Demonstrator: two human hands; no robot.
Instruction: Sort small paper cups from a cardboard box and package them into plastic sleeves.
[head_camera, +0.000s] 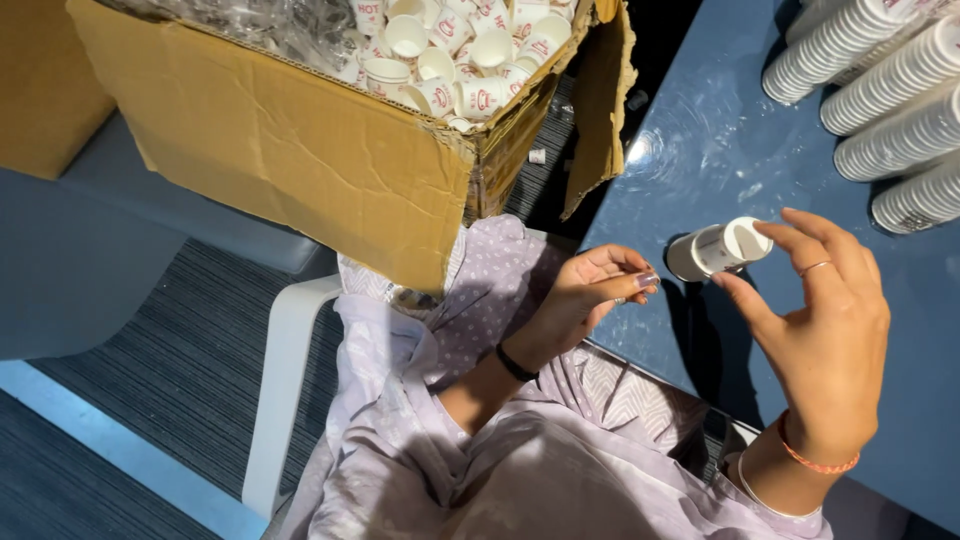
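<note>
Bright glare, hard shadows, slight blur

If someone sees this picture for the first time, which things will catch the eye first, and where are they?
The eye goes first to the right hand at the right, holding a short stack of small white paper cups over the blue table. At the upper left, an open cardboard box is full of the same loose cups. Long stacks of cups lie on the table at the top right, and the left hand is curled near the table's edge.
</note>
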